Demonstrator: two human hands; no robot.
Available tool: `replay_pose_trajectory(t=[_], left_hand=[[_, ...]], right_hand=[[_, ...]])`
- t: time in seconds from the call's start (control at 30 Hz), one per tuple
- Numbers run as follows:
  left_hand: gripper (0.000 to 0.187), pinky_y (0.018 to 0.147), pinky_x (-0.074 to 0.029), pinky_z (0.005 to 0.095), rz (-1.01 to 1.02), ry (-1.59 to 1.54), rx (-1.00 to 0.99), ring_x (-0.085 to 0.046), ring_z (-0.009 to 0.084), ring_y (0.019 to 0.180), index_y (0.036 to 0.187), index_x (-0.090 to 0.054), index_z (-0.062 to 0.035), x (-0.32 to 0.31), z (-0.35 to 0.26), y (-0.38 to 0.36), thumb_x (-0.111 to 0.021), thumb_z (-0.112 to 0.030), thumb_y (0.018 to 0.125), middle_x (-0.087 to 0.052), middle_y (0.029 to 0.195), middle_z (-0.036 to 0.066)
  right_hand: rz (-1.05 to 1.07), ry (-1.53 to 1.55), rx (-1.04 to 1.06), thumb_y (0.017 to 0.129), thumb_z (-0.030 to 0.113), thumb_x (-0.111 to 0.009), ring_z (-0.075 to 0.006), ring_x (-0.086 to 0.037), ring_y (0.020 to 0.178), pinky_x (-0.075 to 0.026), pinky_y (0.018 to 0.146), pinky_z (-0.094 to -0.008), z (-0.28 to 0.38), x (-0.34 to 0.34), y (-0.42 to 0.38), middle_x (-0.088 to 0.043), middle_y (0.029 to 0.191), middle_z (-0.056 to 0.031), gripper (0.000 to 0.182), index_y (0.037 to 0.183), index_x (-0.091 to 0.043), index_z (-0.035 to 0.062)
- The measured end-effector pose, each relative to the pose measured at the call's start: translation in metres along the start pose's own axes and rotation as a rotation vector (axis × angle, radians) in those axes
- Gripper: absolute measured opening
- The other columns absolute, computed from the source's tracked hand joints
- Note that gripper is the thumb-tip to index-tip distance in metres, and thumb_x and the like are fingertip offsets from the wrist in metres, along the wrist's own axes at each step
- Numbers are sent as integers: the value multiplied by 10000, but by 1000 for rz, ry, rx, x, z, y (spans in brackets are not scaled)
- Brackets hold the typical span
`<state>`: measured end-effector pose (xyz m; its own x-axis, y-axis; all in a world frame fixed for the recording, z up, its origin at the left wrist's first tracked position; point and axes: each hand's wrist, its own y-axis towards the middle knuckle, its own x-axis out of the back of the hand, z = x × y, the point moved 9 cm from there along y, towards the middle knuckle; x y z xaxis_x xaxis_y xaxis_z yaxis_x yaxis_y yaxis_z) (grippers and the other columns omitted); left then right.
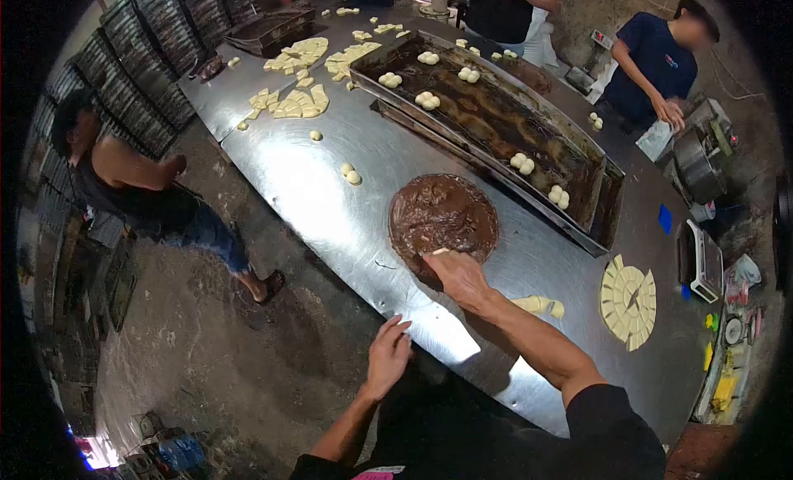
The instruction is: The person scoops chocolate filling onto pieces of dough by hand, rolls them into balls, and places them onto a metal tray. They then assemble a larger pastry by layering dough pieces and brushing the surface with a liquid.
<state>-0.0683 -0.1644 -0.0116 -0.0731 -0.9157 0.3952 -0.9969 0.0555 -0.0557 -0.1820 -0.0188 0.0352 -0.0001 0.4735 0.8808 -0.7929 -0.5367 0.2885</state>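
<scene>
One brown mass [443,218] (roundish) lies touching right hand [458,278], beyond left hand [388,356]

Stained grey floor [190,356], metal table [330,224] bright with glare, beige wall [739,46]

Blk top [529,451] w/ short slvs [615,426] has pink & wht print [378,474].

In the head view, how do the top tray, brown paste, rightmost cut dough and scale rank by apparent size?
1. Top tray
2. Brown paste
3. Cut dough
4. Scale, though fairly close to the dough
</scene>
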Motion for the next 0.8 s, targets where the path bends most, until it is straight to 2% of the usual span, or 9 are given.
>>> replay_pose_trajectory(t=[0.03, 0.1, 0.17, 0.23, 0.3, 0.37, 0.47, 0.7, 0.8], left_hand=[[260, 634, -544, 304, -38, -64, -18, -653, 191, 786, 1126, -605, 4, 12, 5, 2, -518, -42, 885, -533, 1241, 156], [257, 867, -464, 299, -27, -167, 157, -584, 217, 1054, 1111, -623, -8, 26, 14, 6, -531, -33, 872, -583, 1199, 151], [258, 860, -466, 293, 16, -232, 269, -589, 209, 1041, 1111, -624, -10, 23, 18, 15, -530, -27, 872, -597, 1179, 138], [243, 849, -469, 285, 102, -339, 388, -601, 193, 1015, 1103, -630, -3, 4, 21, 27, -525, -31, 885, -624, 1128, 110], [260, 863, -488, 320, 64, -578, 272, -605, 193, 996, 1148, -588, 28, -27, 23, 49, -493, -69, 926, -623, 1095, 96], [250, 868, -495, 336, -58, -882, 367, -603, 206, 980, 1148, -576, 24, -52, 19, 57, -492, -68, 931, -623, 1063, 93], [202, 861, -496, 324, 31, -1103, 385, -598, 194, 961, 1092, -580, 26, -69, -19, 50, -513, -57, 921, -620, 1022, 92], [127, 810, -513, 310, 71, -950, 316, -624, 173, 869, 990, -578, 31, -90, -47, 22, -583, -44, 888, -634, 965, 101], [191, 810, -510, 298, 70, -882, 297, -633, 181, 858, 1055, -574, 51, -108, -78, 4, -584, -49, 892, -635, 973, 117]], right_hand=[[9, 0, -1, 815, 70, -497, -345, -604, 948, -475, 804, -431, -3, -6, 1, -639, 995, -171, 327, 1131, -536, -5], [102, 34, 9, 811, 80, -509, -355, -617, 923, -479, 795, -441, 0, -18, 4, -646, 988, -177, 335, 1138, -539, 12], [282, 48, -177, 810, 55, -499, -376, -621, 893, -485, 772, -439, -17, -28, 11, -645, 956, -198, 370, 1177, -537, 37], [111, 434, -407, 823, -30, -459, -310, -625, 835, -486, 768, -384, -44, -28, 7, -632, 898, -162, 374, 1168, -564, 67], [204, 959, -731, 848, -15, -474, -144, -615, 805, -496, 710, -271, -54, -40, -4, -621, 931, -69, 364, 1203, -543, 27], [194, 1565, -888, 827, -36, -478, -153, -627, 833, -515, 734, -265, -43, -45, -25, -627, 962, -77, 378, 1198, -540, -7], [137, 1780, -967, 799, -31, -490, -164, -597, 900, -518, 759, -319, -20, -18, -56, -607, 1012, -57, 436, 1228, -542, 26], [-202, 1857, -996, 817, -40, -488, -199, -600, 974, -511, 837, -352, -20, 20, -144, -603, 1099, -123, 419, 1232, -534, -11], [-334, 970, -702, 825, -13, -559, -284, -574, 1107, -496, 883, -339, 5, 84, -157, -583, 1184, -197, 455, 1271, -482, -54]])
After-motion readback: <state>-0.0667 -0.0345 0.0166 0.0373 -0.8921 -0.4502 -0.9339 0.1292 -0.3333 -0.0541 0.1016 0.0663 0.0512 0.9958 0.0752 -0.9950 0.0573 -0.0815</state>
